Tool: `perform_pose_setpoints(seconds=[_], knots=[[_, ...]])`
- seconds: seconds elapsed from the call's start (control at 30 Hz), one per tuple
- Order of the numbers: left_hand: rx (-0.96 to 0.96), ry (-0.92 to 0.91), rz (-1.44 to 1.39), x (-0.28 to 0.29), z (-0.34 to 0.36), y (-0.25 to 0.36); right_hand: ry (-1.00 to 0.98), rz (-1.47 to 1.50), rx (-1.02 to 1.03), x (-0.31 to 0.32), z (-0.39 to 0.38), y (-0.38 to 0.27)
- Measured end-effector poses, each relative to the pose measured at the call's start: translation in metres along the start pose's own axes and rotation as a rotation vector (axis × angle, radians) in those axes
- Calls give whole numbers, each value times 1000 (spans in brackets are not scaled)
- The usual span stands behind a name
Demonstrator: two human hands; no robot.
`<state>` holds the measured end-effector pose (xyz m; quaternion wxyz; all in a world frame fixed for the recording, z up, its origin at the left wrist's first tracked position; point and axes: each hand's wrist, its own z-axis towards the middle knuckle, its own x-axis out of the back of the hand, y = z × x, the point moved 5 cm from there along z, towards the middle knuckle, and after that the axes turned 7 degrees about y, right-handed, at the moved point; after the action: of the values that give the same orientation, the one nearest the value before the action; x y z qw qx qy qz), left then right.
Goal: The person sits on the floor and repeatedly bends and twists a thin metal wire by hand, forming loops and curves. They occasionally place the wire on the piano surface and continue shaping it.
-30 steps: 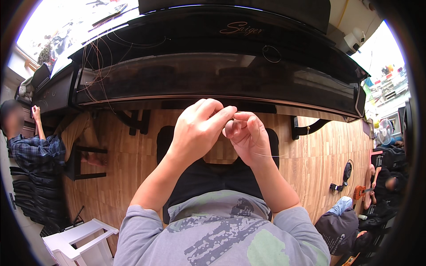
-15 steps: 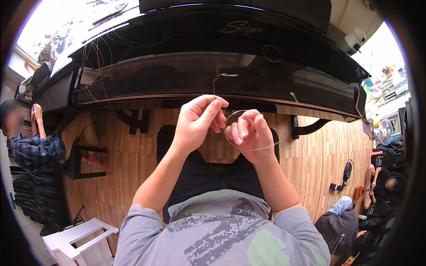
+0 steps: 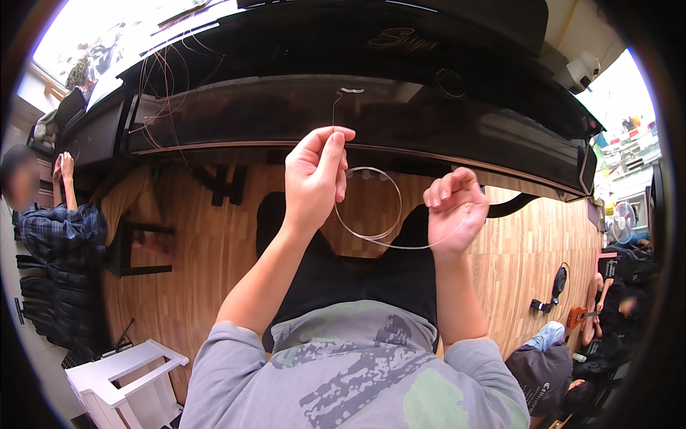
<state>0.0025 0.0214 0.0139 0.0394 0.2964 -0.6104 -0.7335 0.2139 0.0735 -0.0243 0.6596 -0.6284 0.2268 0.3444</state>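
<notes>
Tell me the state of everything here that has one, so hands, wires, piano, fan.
Looped wire: bent into a round loop, one end trailing to the right hand
Left hand: closed, pinching the looped wire
Right hand: open, loosely curled
Black piano: lid down, no keys showing
Loose wires: tangled, draped over the piano's left end
Fan: spinning or not, cannot tell

And here's the outfit: a soft grey T-shirt (image 3: 286,386), short-sleeved, the left sleeve (image 3: 225,365) and the right sleeve (image 3: 473,354) both plain grey and ending above the elbow! Across the front, a broad charcoal print (image 3: 350,386), broken and speckled like rough brushwork, running on a slant. Look at that pale green patch (image 3: 434,400) beside it, ragged at the edges, with more faint green near the hem! Below, black bottoms (image 3: 357,282), plain all over. Forearms bare, left hand (image 3: 314,175) and right hand (image 3: 457,211) bare too!
</notes>
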Motion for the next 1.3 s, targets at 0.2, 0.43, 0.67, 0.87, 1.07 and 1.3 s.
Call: perform_pose_setpoints(seconds=[0.2, 0.43, 0.67, 0.87, 1.07, 1.3], knots=[[-7, 48, -34, 2, 6, 0, -315, -452, 226, -25, -9, -25], [-31, 98, 77, 7, 7, 0, -428, -407, -15, -44, -28, -39], [141, -37, -94, 1, 3, -3, -332, -422, 49, -59, -24, -33], [173, -196, -152, -9, -4, 3, -302, -588, 141, -67, -29, -31], [69, -437, -313, -12, -9, 3, -329, -595, 175, -67, -28, -29], [-3, -488, -173, -20, -18, 11, -368, -580, 190, -71, -28, -26]])
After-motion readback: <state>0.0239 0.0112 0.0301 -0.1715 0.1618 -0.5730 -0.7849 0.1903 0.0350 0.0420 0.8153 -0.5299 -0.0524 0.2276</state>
